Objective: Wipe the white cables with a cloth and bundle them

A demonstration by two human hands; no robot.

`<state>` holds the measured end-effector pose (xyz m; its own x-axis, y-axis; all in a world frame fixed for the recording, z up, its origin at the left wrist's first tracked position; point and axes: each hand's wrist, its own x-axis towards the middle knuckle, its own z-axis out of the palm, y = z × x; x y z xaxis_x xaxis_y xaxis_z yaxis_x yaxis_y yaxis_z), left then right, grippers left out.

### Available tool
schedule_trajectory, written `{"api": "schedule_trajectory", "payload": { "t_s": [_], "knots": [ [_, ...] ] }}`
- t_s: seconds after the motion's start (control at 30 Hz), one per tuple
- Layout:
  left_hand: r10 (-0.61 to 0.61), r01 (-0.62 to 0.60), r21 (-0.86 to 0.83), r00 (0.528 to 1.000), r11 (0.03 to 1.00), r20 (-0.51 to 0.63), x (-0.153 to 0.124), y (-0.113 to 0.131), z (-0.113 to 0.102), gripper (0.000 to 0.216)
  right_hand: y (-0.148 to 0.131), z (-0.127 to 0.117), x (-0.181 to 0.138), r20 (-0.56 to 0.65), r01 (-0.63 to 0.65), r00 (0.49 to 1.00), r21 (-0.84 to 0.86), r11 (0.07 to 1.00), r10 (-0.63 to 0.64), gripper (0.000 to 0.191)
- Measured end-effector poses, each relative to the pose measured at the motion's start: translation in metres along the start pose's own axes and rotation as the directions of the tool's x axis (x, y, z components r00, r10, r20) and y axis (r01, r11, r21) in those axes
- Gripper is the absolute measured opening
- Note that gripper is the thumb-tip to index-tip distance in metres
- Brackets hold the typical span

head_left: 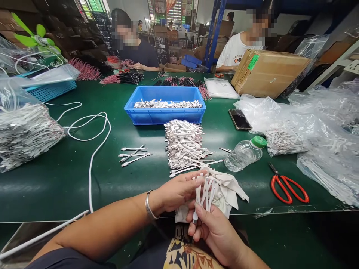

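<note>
Several short white USB cables (206, 190) are fanned out between my two hands, just above the table's front edge. My right hand (210, 222) grips them low down, near the connectors. At their upper ends, the fingers of my left hand (179, 188) close on the cables. Beneath and behind them lies a crumpled white cloth (228, 186). A large pile of similar white cables (185, 144) sits directly beyond my hands. A few more loose cables (134, 154) lie to the left of that pile.
A blue bin (165, 116) holding white cables stands behind the pile. To the right are a clear bottle with a green cap (244, 153), red-handled scissors (288, 188), a phone (239, 119) and bagged cables (286, 138). A white cord (91, 168) crosses the left side. Two people sit opposite.
</note>
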<state>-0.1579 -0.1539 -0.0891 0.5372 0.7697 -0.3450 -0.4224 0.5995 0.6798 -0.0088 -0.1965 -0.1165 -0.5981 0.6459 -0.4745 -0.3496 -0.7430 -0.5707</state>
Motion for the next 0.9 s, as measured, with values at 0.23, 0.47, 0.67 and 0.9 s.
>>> {"api": "schedule_trajectory", "payload": {
  "t_s": [0.23,0.47,0.67,0.9],
  "knots": [
    [0.069,-0.058,0.054,0.97,0.997,-0.234,0.017,0.001,-0.014,0.048,-0.002,0.001,-0.006,-0.035,-0.002,0.999,-0.003,1.0,0.002,0.034],
    [0.234,-0.184,0.271,0.958,0.945,-0.168,0.014,0.015,-0.018,0.055,0.0,-0.003,-0.008,-0.032,0.025,0.999,0.003,1.0,-0.025,0.033],
    [0.075,-0.061,0.285,0.997,0.957,-0.037,0.0,0.008,0.002,0.038,0.003,-0.003,-0.004,-0.008,0.061,0.998,-0.019,0.998,-0.061,0.034],
    [0.13,-0.099,0.224,0.983,0.97,-0.129,0.001,0.001,0.0,0.031,0.004,0.0,0.0,-0.012,0.065,0.998,-0.019,0.998,-0.065,0.035]
  ]
}}
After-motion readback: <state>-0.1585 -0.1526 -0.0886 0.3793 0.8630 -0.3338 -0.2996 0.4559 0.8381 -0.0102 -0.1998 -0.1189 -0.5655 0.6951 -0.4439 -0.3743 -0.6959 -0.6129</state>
